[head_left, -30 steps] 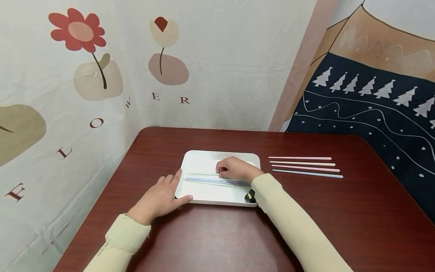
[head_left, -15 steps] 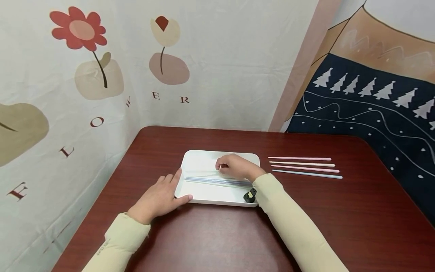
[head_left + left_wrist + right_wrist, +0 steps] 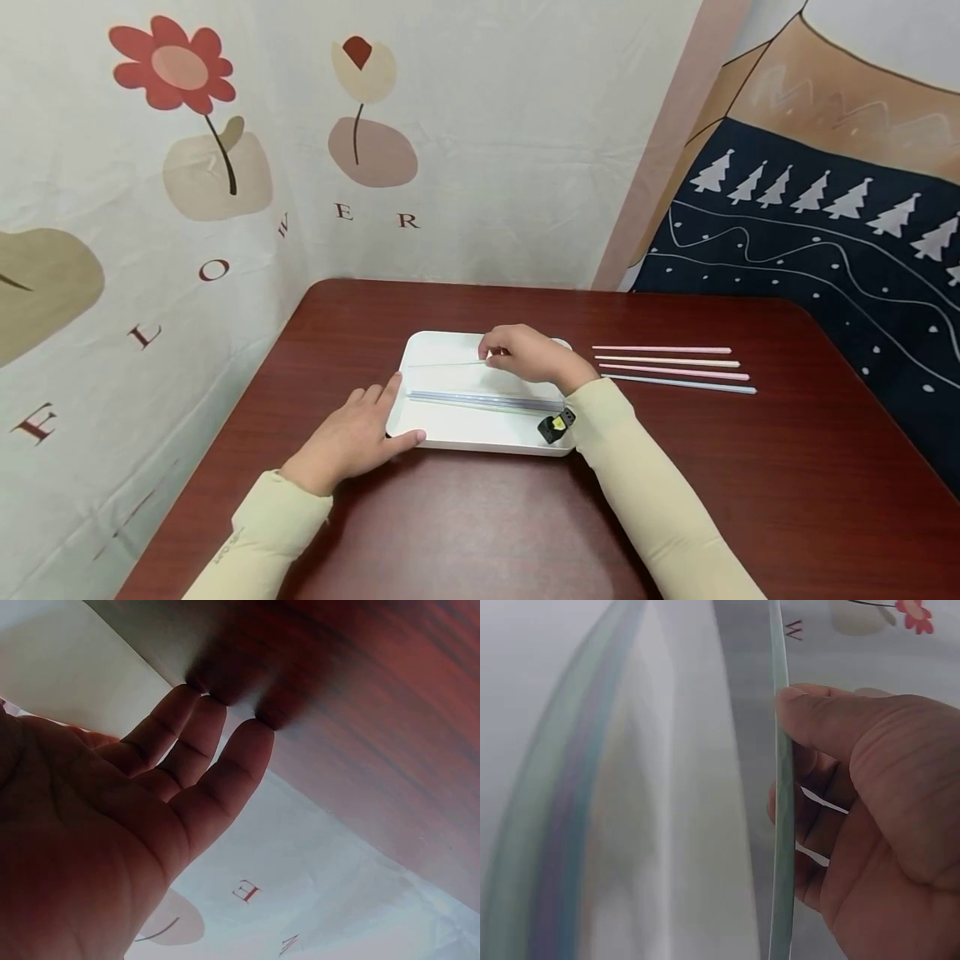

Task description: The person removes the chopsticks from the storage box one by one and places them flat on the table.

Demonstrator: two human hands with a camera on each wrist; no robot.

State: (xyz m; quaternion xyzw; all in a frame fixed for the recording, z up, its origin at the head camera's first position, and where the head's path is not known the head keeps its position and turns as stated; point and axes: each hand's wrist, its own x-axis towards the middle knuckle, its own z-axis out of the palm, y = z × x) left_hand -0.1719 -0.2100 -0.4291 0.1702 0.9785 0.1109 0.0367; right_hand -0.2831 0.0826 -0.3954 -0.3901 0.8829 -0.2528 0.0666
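Note:
My right hand (image 3: 528,354) is over the back part of a white tray (image 3: 450,429). Between thumb and fingers it pinches a pale green chopstick (image 3: 446,364), which points left; the right wrist view shows the thumb pressed flat along this chopstick (image 3: 783,825). Several more chopsticks (image 3: 480,401), bluish and pale green, lie side by side across the middle of the tray. My left hand (image 3: 352,437) rests at the tray's left edge with spread, fairly straight fingers, its thumb at the front left corner. Seen from the left wrist, the fingertips of that hand (image 3: 150,787) reach along the table.
To the right of the tray, a pink chopstick (image 3: 660,349), a pale yellow one (image 3: 667,362), another pink one (image 3: 675,372) and a blue one (image 3: 678,383) lie in spaced rows on the dark red wooden table (image 3: 487,517). Printed cloth (image 3: 510,167) hangs behind it.
My right hand has moved back and up from near the row of chopsticks, carrying the pale green chopstick away from it. The left hand has stayed at the tray's edge.

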